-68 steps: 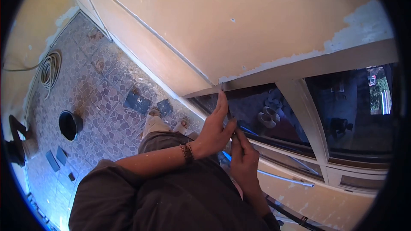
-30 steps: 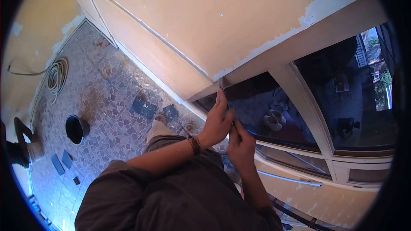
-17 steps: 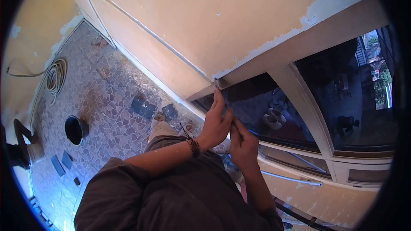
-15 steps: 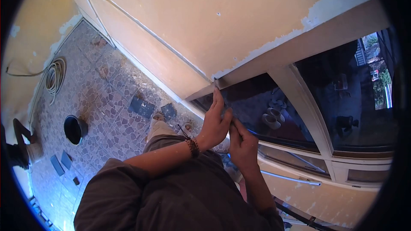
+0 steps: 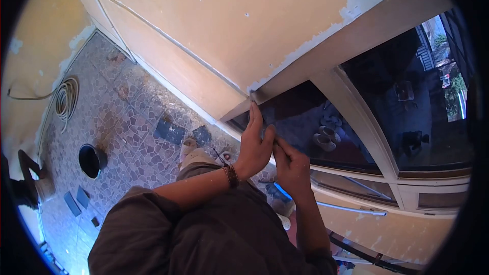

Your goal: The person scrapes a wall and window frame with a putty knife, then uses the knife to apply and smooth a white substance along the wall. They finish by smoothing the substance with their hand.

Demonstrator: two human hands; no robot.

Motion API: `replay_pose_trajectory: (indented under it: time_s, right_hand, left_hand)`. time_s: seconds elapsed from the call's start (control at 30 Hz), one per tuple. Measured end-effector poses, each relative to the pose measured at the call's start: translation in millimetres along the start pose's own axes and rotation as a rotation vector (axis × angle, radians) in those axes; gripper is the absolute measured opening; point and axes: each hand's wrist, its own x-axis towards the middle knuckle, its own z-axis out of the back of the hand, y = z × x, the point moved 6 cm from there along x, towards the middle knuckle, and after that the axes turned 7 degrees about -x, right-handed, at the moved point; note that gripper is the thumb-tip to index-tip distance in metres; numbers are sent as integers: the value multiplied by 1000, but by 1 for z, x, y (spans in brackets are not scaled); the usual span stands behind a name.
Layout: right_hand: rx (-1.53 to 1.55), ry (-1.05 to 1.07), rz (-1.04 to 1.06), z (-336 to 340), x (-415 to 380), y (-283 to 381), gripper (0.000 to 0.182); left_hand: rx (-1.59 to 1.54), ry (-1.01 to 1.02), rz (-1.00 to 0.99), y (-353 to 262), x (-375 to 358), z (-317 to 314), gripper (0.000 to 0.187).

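Note:
My left hand point(image 5: 255, 145), with a braided bracelet point(image 5: 231, 175) at its wrist, reaches up to the corner where the peeling wall meets the window frame point(image 5: 290, 81). Its fingers are pressed together and point at that corner. A small dark edge shows at the fingertips; what it belongs to is hidden by the hand. My right hand point(image 5: 292, 170) is closed just below, its curled fingers touching the base of my left hand near the thumb. Anything inside it is out of sight. Bare white patches point(image 5: 356, 7) line the wall's paint above the frame.
Dark window glass point(image 5: 351, 142) lies to the right. On the stone-patterned floor are a black bucket point(image 5: 91, 161), a coiled hose point(image 5: 66, 99), dark flat pieces point(image 5: 169, 131) and two smaller slabs point(image 5: 72, 203). A thin pipe point(image 5: 351, 209) runs below the window. Part of another person shows at far left.
The view has shifted slightly. Both hands stay together at the corner, with my left fingertips still against the wall and frame edge. Their grip looks the same.

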Motion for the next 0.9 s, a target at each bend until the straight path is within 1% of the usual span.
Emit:
replay_pose_trajectory:
  time_s: [0.2, 0.27, 0.3, 0.4, 0.47, 0.5, 0.57, 0.6, 0.63, 0.67, 0.7, 0.73, 0.77, 0.87, 0.9]
  right_hand:
    - [20, 4, -32, -3, 4, -2, 29]
    - [9, -10, -11, -3, 4, -1, 29]
    - [3, 11, -37, -3, 6, -2, 28]
    - [-17, 56, -96, 1, 10, -4, 27]
    - [-25, 66, -102, 2, 13, -5, 28]
    - [-29, 60, -60, -4, 18, -4, 28]
    - [-34, 40, 20, -31, 32, -3, 29]
    - [-59, 68, 17, -46, 33, -4, 29]
    - [-84, 106, 36, -62, 42, 0, 30]
    - [-107, 144, 73, -73, 57, 7, 30]
    - [-95, 120, 162, -66, 48, 12, 29]
    - [-59, 142, 108, -57, 34, 7, 29]
    - [-29, 158, 58, -42, 23, 4, 29]
    - [10, 123, -27, -11, 8, 3, 29]
    - [19, 96, -57, -6, 3, 4, 29]
  left_hand:
    - [31, -26, -110, -2, 6, 0, 70]
    - [-22, -2, -64, -2, 3, 0, 69]
    - [-47, 9, -41, -1, 3, 0, 69]
    - [-10, -10, -77, -4, 6, -1, 70]
    - [56, -49, -100, -1, 7, -1, 68]
    - [90, -67, -109, 0, 7, 0, 67]
    - [-144, -46, 350, 8, 28, 19, 66]
    - [-255, -25, 585, 15, 27, 29, 65]
    - [-133, -100, 359, 24, 36, 48, 68]
    - [-94, -102, 239, 31, 38, 54, 69]
    - [-55, -102, 138, 30, 28, 58, 69]
    - [-19, -91, 61, 29, 12, 58, 70]
    - [-23, 26, 215, 17, 1, 50, 73]
    - [-80, 169, 89, 15, -15, 17, 71]
    - [-97, 255, 107, 9, -8, 14, 77]
